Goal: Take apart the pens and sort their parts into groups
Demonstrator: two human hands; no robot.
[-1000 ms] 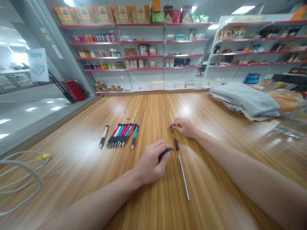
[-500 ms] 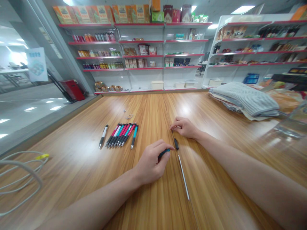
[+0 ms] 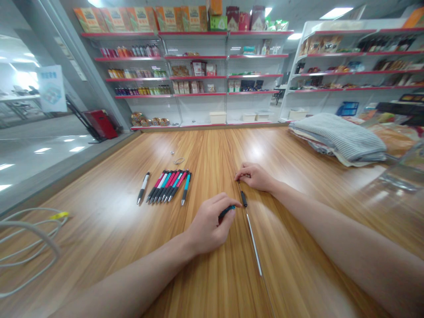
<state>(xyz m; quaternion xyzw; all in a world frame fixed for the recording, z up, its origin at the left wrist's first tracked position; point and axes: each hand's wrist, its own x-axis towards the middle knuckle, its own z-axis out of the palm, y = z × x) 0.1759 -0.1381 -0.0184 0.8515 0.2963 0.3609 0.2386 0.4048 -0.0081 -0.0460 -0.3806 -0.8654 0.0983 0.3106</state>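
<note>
In my left hand [image 3: 210,223], the fingers are curled around a blue pen barrel [image 3: 226,212], mostly hidden in the grip. My left index fingertip points toward a black pen grip [image 3: 244,198] lying on the table, with a small gap between them. Just nearer to me lies a thin white ink refill [image 3: 254,245], roughly in line with the grip. Beyond the grip, my right hand [image 3: 253,176] rests on the table, thumb and fingertips pinched together at a small dark piece too tiny to identify.
A row of red, white, black and blue pens [image 3: 168,186] lies left of my hands, flanked by a white pen [image 3: 143,187] and a blue pen [image 3: 186,189]. Behind them is a small ring [image 3: 179,161]. A cable [image 3: 49,240] loops at left; folded cloth [image 3: 338,137] sits at right.
</note>
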